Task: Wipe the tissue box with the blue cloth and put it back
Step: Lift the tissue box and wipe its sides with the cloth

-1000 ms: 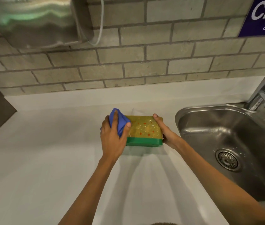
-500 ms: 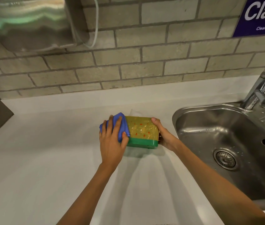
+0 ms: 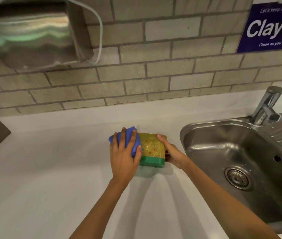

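The tissue box has a yellow patterned top and a green base, and it stands on the white counter just left of the sink. My left hand presses the blue cloth flat against the box's left end and top left corner. Its fingers spread over the cloth. My right hand grips the box's right end, thumb on the top edge. A bit of white tissue shows behind the cloth.
A steel sink with a drain lies right of the box, and a tap stands at its back. A brick wall rises behind the counter with a metal hand dryer at upper left and a blue sign at upper right.
My left hand has slid the cloth down from the top left corner over the box's left end. The right hand keeps its hold. The camera has tilted up a little.
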`<state>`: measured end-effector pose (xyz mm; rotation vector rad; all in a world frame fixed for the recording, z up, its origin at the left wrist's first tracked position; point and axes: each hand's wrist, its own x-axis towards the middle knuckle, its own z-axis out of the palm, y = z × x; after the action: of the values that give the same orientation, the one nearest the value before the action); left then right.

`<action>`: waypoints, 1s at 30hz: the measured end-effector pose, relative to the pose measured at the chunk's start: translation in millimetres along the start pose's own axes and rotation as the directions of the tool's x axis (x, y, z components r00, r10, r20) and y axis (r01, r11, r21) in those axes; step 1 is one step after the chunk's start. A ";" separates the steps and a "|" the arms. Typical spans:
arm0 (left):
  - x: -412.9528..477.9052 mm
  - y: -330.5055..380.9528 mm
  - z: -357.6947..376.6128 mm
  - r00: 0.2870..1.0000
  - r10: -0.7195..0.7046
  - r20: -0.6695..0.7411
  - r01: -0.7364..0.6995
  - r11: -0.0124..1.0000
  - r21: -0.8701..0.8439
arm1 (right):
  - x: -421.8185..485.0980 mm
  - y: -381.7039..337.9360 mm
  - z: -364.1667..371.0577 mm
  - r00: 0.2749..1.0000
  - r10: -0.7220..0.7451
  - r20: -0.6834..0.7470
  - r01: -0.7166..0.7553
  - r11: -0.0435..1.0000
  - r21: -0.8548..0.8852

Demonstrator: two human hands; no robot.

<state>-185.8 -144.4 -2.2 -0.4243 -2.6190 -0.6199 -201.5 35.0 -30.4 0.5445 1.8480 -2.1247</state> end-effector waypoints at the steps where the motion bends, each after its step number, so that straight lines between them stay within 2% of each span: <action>1: 0.3 8.1 2.3 0.998 0.056 0.005 -0.056 0.998 0.016 | 0.2 0.3 -0.2 1.000 -0.006 0.004 0.006 1.000 0.001; 4: -10.9 10.9 10.2 0.968 0.251 0.026 -0.252 0.966 0.061 | -0.6 1.6 -4.3 1.000 -0.010 0.013 0.010 1.000 0.015; 6: -19.1 -5.6 12.7 0.944 0.329 0.031 -0.331 0.940 0.086 | -1.4 2.4 -7.2 1.000 -0.002 0.019 0.001 1.000 0.014; 8: -22.5 -19.9 9.7 0.962 0.273 0.002 -0.273 0.960 0.058 | -1.3 2.7 -8.5 1.000 0.008 0.025 -0.008 1.000 0.004; 10: -18.0 -18.6 4.5 0.995 0.098 -0.025 -0.098 0.995 -0.020 | -2.5 1.6 -7.2 1.000 0.008 0.015 -0.008 1.000 0.007; 12: -11.1 -3.7 5.7 1.000 0.004 -0.030 -0.005 1.000 -0.028 | -3.8 0.5 -4.4 1.000 0.008 -0.002 -0.008 1.000 0.005; 14: -8.5 14.6 10.1 0.999 0.039 0.009 -0.039 0.999 -0.023 | -4.6 0.5 -2.4 1.000 0.006 -0.013 -0.006 1.000 0.009; 16: -13.6 21.6 14.6 0.986 0.155 0.063 -0.155 0.988 -0.010 | -5.4 1.9 -3.9 1.000 -0.003 -0.009 0.003 1.000 0.022; 19: -28.9 2.7 18.3 0.945 0.324 0.055 -0.326 0.945 0.034 | -7.6 2.6 -7.7 1.000 -0.011 0.025 0.011 1.000 0.020; 21: -30.4 -11.6 13.4 0.963 0.269 0.019 -0.268 0.963 -0.007 | -9.1 0.8 -7.2 0.999 -0.012 0.037 0.011 1.000 0.015; 25: -14.6 3.7 8.8 0.999 0.040 -0.002 -0.040 0.998 -0.057 | -9.5 -3.7 -1.8 0.999 -0.002 0.051 0.002 1.000 0.008; 27: -11.8 20.9 14.0 0.998 0.047 0.046 -0.045 0.997 -0.059 | -9.5 -4.8 -1.9 0.998 0.000 0.062 -0.001 1.000 0.015; 30: -20.0 30.9 21.0 0.980 0.185 0.076 -0.183 0.983 -0.026 | -9.8 -3.1 -6.3 0.998 -0.007 0.056 0.007 1.000 0.018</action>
<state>-163.6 -111.8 -17.5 -0.7009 -2.6093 -0.5776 -193.5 41.3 -24.1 0.4779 1.8054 -2.1402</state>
